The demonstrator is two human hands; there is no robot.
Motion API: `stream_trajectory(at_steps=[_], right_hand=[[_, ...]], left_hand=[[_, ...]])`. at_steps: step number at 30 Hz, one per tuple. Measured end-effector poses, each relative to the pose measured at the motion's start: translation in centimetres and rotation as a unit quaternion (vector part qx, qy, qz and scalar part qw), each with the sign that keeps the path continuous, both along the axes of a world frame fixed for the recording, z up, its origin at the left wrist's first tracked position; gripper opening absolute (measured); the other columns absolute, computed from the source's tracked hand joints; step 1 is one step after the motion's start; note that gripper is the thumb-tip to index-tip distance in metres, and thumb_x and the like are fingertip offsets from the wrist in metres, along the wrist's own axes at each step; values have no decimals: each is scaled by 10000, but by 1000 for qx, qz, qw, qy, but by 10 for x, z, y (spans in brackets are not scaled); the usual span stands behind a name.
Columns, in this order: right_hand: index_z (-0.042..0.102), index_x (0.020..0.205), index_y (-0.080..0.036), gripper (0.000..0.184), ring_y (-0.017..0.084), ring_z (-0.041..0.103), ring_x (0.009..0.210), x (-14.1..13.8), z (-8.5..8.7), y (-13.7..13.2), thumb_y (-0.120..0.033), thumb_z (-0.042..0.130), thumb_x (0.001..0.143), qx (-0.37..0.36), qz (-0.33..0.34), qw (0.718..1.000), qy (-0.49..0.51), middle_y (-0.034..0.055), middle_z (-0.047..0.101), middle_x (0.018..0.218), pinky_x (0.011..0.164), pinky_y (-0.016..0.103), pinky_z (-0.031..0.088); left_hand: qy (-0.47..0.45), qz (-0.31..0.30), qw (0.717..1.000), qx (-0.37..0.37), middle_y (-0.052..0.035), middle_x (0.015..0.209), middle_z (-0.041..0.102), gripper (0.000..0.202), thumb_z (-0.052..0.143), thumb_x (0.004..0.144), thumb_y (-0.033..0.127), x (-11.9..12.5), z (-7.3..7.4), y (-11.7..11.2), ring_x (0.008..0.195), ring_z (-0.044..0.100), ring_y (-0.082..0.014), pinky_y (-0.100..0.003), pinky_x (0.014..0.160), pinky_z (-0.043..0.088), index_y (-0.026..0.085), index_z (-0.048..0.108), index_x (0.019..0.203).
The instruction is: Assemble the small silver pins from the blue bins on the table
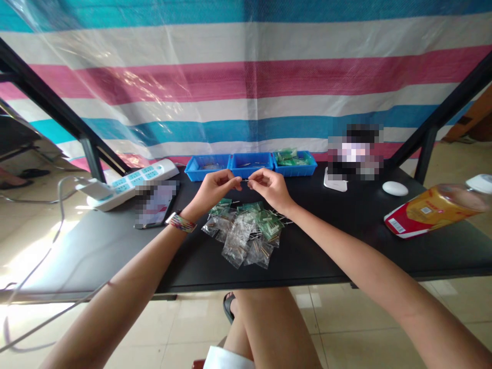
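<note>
Over the middle of the black table, my left hand (218, 185) and my right hand (271, 187) face each other, fingers closed in a pinch. A thin metal pin (245, 180) spans the small gap between their fingertips, one end in each hand; its exact kind is too small to make out. Just below the hands lies a pile of small clear plastic bags (240, 233) and green-tinted bags (269, 224) with slim parts inside. Loose metal pins (282, 216) stick out at the pile's right side. Behind the hands stands a blue bin (251, 169) holding a few thin pieces.
Two more blue bins flank it: the left bin (207, 174) and the right bin (298, 170) with green bags. A power strip (134, 182) and phone (157, 202) lie left. At right are a white case (335, 182), a white oval object (395, 188) and a lying bottle (434, 209).
</note>
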State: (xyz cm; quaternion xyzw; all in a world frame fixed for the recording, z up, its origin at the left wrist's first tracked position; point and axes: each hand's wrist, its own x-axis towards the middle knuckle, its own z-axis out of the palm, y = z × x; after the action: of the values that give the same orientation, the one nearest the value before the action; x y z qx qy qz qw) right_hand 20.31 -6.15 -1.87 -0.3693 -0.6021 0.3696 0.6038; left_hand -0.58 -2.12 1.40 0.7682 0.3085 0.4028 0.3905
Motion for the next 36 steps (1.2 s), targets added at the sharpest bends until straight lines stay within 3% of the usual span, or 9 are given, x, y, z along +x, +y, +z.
stream_trajectory(at_steps=[6, 12, 19, 28, 32, 36], right_hand=[[694, 832, -218, 521, 202, 706, 729, 1, -1, 1, -734, 747, 877, -9, -16, 1000, -3, 31, 734, 750, 743, 350, 588], [680, 793, -212, 582, 202, 707, 688, 0, 0, 1, -788, 748, 843, -23, -21, 999, -4, 36, 724, 718, 697, 345, 601], [695, 895, -214, 464, 182, 726, 674, 0, 4, -1, -633, 862, 786, -47, 13, 998, 39, 14, 731, 790, 673, 328, 627], [658, 857, -216, 353, 167, 718, 659, 3, 1, 2, -472, 877, 753, -66, 16, 996, 54, -16, 689, 754, 651, 317, 650], [676, 825, -208, 318, 165, 703, 631, 4, 0, 4, -439, 881, 751, -55, 13, 997, 54, -20, 671, 707, 590, 300, 641], [717, 865, -196, 301, 165, 714, 627, 12, 2, 14, -445, 860, 775, -50, -58, 995, 69, 8, 720, 751, 593, 301, 653]], left_hand=[[-30, -21, 999, -9, -59, 841, 758, 388, 816, 911, 545, -1, -2, 0, 796, 714, -187, -288, 737, 532, 171, 714, 916], [-22, -21, 999, 14, -51, 861, 742, 316, 803, 916, 479, -2, -2, 0, 816, 698, -187, -293, 762, 533, 179, 706, 892], [25, -9, 999, 30, -58, 832, 744, 379, 708, 969, 527, -5, 1, -1, 822, 685, -201, -310, 780, 526, 179, 730, 820], [60, 7, 997, 55, -67, 777, 761, 507, 640, 998, 624, -2, 4, -4, 759, 687, -201, -297, 713, 510, 182, 738, 768], [77, -3, 996, 50, -66, 789, 765, 477, 607, 1011, 580, -4, 4, -2, 783, 702, -211, -302, 736, 518, 183, 745, 784], [127, -44, 989, 55, -57, 879, 784, 240, 629, 932, 375, -8, 2, 2, 841, 723, -224, -321, 808, 545, 186, 760, 866]])
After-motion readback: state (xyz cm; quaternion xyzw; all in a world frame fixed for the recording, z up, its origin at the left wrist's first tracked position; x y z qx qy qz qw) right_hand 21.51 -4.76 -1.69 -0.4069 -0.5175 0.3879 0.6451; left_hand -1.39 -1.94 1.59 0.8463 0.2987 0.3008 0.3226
